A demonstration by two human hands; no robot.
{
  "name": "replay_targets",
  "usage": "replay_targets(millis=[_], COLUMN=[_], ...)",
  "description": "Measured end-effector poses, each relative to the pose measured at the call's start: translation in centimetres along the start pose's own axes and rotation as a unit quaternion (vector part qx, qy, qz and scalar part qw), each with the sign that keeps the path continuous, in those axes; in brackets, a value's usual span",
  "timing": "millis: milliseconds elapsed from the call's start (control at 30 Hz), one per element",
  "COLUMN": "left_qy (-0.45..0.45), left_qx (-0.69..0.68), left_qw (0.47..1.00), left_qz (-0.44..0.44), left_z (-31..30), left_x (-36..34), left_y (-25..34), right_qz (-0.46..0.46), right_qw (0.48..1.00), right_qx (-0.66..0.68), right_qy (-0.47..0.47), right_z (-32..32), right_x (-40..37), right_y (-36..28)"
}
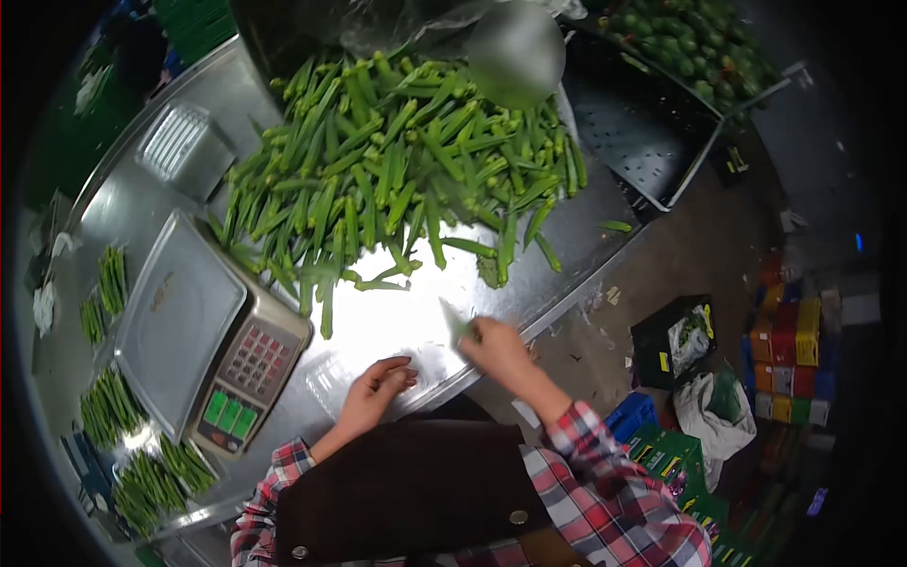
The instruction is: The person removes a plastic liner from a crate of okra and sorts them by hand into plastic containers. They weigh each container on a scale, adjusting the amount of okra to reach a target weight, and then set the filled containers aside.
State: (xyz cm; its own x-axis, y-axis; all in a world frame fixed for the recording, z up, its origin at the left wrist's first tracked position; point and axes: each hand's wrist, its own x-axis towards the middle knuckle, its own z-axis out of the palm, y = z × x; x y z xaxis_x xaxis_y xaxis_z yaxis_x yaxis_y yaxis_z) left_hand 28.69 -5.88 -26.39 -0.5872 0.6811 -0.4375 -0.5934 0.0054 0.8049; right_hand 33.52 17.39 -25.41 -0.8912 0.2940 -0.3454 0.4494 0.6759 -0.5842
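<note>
A large heap of green okra pods (387, 161) lies on the metal table (586, 241). My right hand (496, 352) is closed around a green okra pod (457, 319), near the table's front edge. To its left, my left hand (383, 386) has its fingers curled, and what they hold, if anything, is too small to make out. Beside that hand a clear plastic tray (329, 383) rests on the metal. A weighing scale (181, 317) with a bare silver pan and a green display stands left of the heap.
Okra bundles (151, 487) lie left of the scale. A stack of clear trays (184, 146) stands behind it. At the back right is a black crate (642, 113), with green produce (694, 42) beyond. A black box (675, 345) and a white sack (713, 425) sit on the floor.
</note>
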Motion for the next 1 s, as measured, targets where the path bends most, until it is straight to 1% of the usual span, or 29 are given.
replay_targets(millis=[33, 67, 100, 133, 200, 267, 333, 433, 533, 600, 633, 667, 700, 733, 767, 800, 833, 867, 900, 933, 967, 1000], left_qy=[-0.015, -0.024, -0.033, -0.036, -0.022, 0.018, 0.023, 0.05, 0.092, 0.094, 0.094, 0.093, 0.103, 0.112, 0.122, 0.114, 0.108, 0.104, 0.127, 0.137, 0.146, 0.153], left_qx=[0.004, -0.088, -0.179, -0.27, -0.277, -0.281, -0.268, -0.235, -0.24, -0.271, -0.287, -0.302, -0.295, -0.288, -0.282, -0.287, -0.292, -0.295, -0.281, -0.275, -0.269, -0.264], left_qw=[1.0, 0.994, 0.979, 0.953, 0.95, 0.948, 0.955, 0.966, 0.965, 0.957, 0.953, 0.948, 0.95, 0.951, 0.951, 0.951, 0.95, 0.95, 0.951, 0.952, 0.952, 0.952], left_qz=[-0.016, -0.051, -0.089, -0.132, -0.144, -0.148, -0.125, -0.094, -0.053, -0.038, -0.033, -0.026, -0.026, -0.024, -0.02, -0.012, -0.005, -0.002, -0.004, -0.005, -0.004, -0.005], left_z=[1.0, 1.5, 1.8, 2.1, 2.2, 2.3, 1.8, 1.6, 2.9, 3.8, 4.2, 4.6, 5.0, 5.4, 5.8, 6.2, 6.6, 7.0, 8.1, 9.0, 9.7, 10.3], left_x=[0.7, 1.6, 2.9, 3.5, 4.0, 4.0, 3.4, 3.3, 3.8, 4.7, 5.2, 5.6, 6.0, 6.5, 7.1, 7.6, 8.2, 8.4, 8.8, 9.0, 9.3, 9.5], left_y=[0.9, 0.7, 0.1, -0.5, -0.8, -0.4, -0.8, -0.4, -0.5, -0.7, -1.0, -1.1, -1.0, -1.0, -0.9, -0.9, -0.9, -0.7, -0.1, 0.1, 0.2, 0.3], right_qz=[-0.057, -0.107, -0.148, -0.156, -0.016, -0.023, -0.037, 0.028, -0.018, -0.011, -0.002, 0.09, 0.199, 0.226, 0.183, 0.142, 0.1, 0.028, 0.064, -0.034, -0.095, -0.18], right_qw=[0.998, 0.992, 0.985, 0.986, 0.995, 0.989, 0.976, 0.985, 0.991, 0.999, 0.999, 0.991, 0.98, 0.933, 0.934, 0.931, 0.925, 0.96, 0.988, 0.99, 0.991, 0.979], right_qx=[0.032, 0.067, 0.087, 0.064, 0.099, 0.05, -0.06, -0.144, -0.115, 0.01, 0.029, 0.086, 0.024, -0.266, -0.271, -0.272, -0.271, -0.165, -0.099, -0.09, -0.075, -0.053], right_qy=[0.011, 0.019, 0.007, -0.019, -0.017, 0.134, 0.208, 0.094, 0.06, 0.04, 0.015, -0.037, -0.014, 0.09, 0.146, 0.198, 0.246, 0.224, 0.101, 0.101, 0.052, 0.077], right_z=[0.4, 1.1, 1.7, 1.8, 1.7, 0.5, -0.5, -1.1, -2.8, -6.5, -9.9, -13.4, -16.8, -18.6, -19.1, -18.9, -18.9, -17.0, -14.6, -11.0, -7.8, -5.4], right_x=[-1.1, -2.6, -3.7, -4.3, -3.4, -0.5, 2.7, 6.7, 7.7, 5.9, 4.6, 3.3, 2.0, 1.1, 1.2, 1.5, 1.8, 3.0, 3.9, 5.2, 6.1, 7.0], right_y=[-0.7, -1.7, -2.4, -3.4, -2.6, -0.3, 1.0, 2.1, 3.7, 6.0, 7.5, 9.4, 10.9, 12.1, 13.2, 14.5, 14.4, 13.2, 11.1, 9.8, 8.9, 7.9])
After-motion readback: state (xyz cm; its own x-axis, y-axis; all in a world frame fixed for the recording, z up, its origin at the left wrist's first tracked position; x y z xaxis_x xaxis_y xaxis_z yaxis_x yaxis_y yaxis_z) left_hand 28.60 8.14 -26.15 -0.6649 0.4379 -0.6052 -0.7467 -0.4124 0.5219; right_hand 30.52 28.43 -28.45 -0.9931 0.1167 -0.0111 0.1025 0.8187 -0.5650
